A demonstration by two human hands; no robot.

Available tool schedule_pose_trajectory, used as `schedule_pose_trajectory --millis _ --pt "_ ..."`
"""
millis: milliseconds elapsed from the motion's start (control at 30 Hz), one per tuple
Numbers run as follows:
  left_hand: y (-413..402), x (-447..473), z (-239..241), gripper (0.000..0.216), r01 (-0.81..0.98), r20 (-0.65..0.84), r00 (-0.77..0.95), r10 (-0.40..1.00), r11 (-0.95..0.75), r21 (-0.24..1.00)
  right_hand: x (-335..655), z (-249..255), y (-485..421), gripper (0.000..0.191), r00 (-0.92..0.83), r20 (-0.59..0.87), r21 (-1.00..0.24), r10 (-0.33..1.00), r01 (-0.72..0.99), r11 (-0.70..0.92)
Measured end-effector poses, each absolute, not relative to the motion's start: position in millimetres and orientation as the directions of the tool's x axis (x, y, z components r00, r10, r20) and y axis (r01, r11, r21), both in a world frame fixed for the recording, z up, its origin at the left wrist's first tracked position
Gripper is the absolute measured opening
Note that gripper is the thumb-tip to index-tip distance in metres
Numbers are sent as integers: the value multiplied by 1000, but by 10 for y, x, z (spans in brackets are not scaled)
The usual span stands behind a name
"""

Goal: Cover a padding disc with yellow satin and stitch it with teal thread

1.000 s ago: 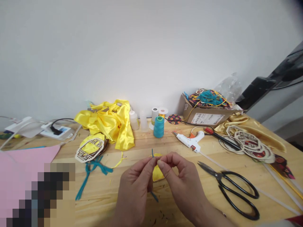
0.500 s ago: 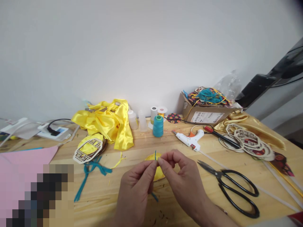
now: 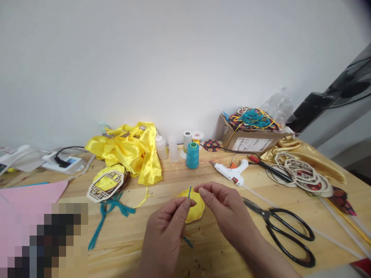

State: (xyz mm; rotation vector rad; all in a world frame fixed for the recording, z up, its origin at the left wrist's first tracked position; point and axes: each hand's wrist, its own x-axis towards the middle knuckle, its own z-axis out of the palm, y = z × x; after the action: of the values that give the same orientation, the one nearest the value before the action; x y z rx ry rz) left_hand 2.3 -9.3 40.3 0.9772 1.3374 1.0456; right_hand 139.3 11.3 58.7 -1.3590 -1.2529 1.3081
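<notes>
Between the thumb and forefinger of my left hand [image 3: 171,220] a teal cord [image 3: 189,192] is pinched; its short end sticks up above the fingertips and a tail shows below the hand. My right hand [image 3: 223,206] is just to the right, apart from the left, its thumb and forefinger closed together. Whether a fine strand is between them I cannot make out. A round yellow satin piece [image 3: 194,210] lies on the table behind and under the fingertips, partly covered by my left hand. Black-handled scissors [image 3: 268,214] lie to the right of my right hand, blades partly open.
A teal thread cone [image 3: 193,155] stands ahead, near a white glue gun [image 3: 232,171]. Yellow satin cloth [image 3: 136,148], a fretwork frame [image 3: 107,187] and teal cords [image 3: 101,220] lie left. A cardboard box [image 3: 249,143] and several wooden frames [image 3: 304,173] are right.
My right hand has drawn slightly away to the right from my left hand, leaving a gap. The left hand keeps its pinch on the teal cord, and more of the yellow piece shows.
</notes>
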Motion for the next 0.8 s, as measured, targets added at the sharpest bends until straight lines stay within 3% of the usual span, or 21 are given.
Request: schedule_pose_trajectory --millis 100,333,467,633,800 --pt "-93 27 413 31 -29 -265 -39 963 264 964 1436 573 165 28 -96 -197 -980 976 1 -197" --pt "-85 18 431 29 19 -243 -11 970 243 970 1418 567 207 16 -235 -209 -964 949 -112 -240" --pt "-82 15 447 27 83 -217 -9 976 217 973 1402 608 222 20 -231 -262 -944 937 -138 -298" --pt "-88 20 483 22 133 -205 -14 979 205 970 1379 630 219 11 -207 -262 -944 943 -149 -295" --pt "-85 13 518 17 169 -165 0 986 162 972 1361 611 227 18 -163 -238 -944 958 -194 -267"
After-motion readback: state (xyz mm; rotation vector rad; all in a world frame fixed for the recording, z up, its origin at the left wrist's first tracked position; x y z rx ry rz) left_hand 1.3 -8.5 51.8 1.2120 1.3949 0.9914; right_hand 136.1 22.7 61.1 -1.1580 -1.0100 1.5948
